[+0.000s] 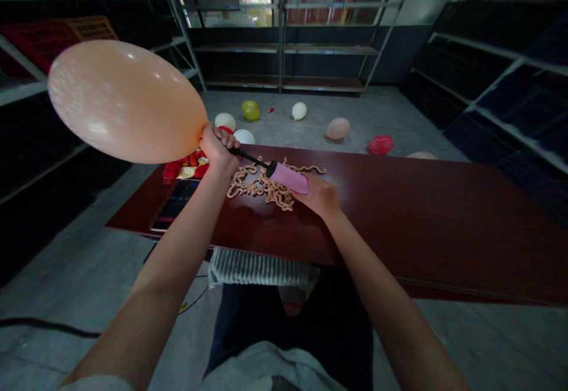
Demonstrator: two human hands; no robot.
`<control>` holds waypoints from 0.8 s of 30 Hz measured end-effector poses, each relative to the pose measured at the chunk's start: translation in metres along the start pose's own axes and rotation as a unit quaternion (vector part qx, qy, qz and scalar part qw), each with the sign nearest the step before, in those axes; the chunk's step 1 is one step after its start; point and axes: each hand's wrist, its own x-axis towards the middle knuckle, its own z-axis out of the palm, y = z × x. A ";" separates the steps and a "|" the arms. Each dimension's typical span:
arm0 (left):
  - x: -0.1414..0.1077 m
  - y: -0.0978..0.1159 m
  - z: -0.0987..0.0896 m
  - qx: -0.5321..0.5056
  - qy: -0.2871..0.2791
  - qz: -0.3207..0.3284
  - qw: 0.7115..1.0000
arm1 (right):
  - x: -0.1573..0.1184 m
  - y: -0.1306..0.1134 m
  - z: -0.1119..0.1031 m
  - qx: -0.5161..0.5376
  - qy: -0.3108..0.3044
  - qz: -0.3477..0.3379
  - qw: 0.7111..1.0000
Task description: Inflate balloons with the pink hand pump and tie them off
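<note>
Balloon (126, 102) — lg, peach-col., oval, w/ glossy spots

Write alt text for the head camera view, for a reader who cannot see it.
A person's left hand grips the neck of a large inflated peach balloon while the right hand holds a pink pump above a dark red table. Curly tan strands lie on the table; smaller balloons dot the floor beyond.

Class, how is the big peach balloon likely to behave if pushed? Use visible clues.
The peach balloon is probably light for its size: the left hand holds it up by its narrow end. Its smooth, swollen surface suggests it would spring back from a gentle push, yet might burst on something sharp. Its rounded shape looks apt to roll.
</note>
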 end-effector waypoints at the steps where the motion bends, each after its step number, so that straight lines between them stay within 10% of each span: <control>1: 0.000 0.006 0.002 0.002 0.005 -0.002 1.000 | 0.000 0.000 -0.001 0.002 -0.002 -0.003 1.000; 12: 0.009 0.038 0.022 0.057 -0.060 0.044 0.996 | 0.001 0.000 0.000 0.035 0.014 0.007 0.999; 24: -0.028 -0.065 0.047 0.097 -0.091 0.034 0.990 | 0.005 0.001 0.000 0.045 0.030 0.084 0.995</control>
